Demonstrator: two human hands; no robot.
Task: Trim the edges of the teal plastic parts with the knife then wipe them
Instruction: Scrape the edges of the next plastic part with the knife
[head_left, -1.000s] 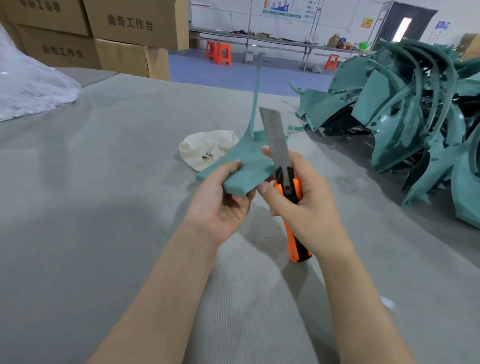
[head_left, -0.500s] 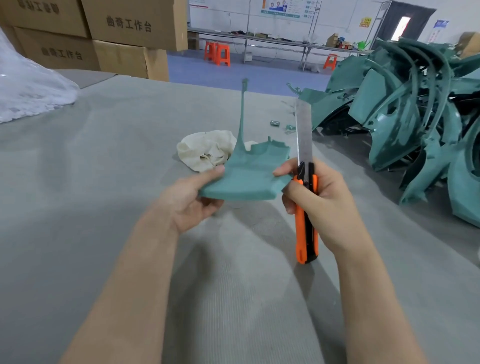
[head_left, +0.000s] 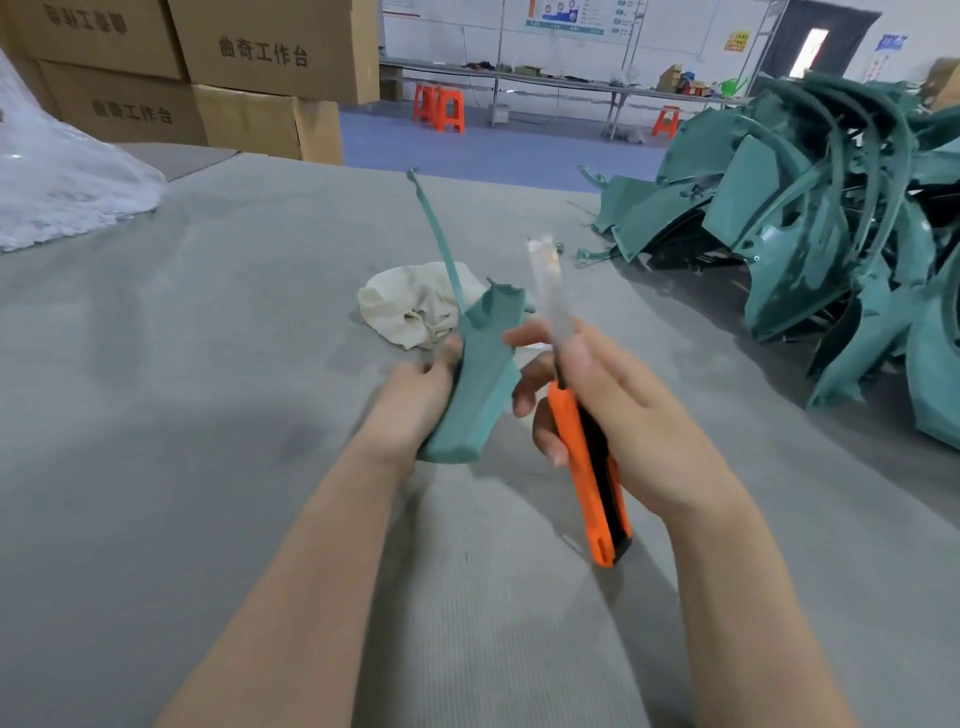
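My left hand (head_left: 415, 400) grips a teal plastic part (head_left: 483, 384) from its left side and holds it above the table. The part stands nearly on edge, and a thin stem rises from its far end. In my right hand (head_left: 623, 415) is an orange utility knife (head_left: 587, 467), its long blade pointing up and away, blurred by motion. My right fingertips touch the part's right edge. Just behind the part a crumpled white cloth (head_left: 410, 306) lies on the grey table (head_left: 208, 364).
A large heap of teal plastic parts (head_left: 810, 234) fills the table's right side. A white plastic bag (head_left: 57, 187) sits at the far left, with cardboard boxes (head_left: 208, 78) stacked behind it. Small teal offcuts (head_left: 592, 253) lie near the heap.
My left hand has turned the teal part from lying flat to standing nearly on edge. The knife blade has tilted left, toward the part.
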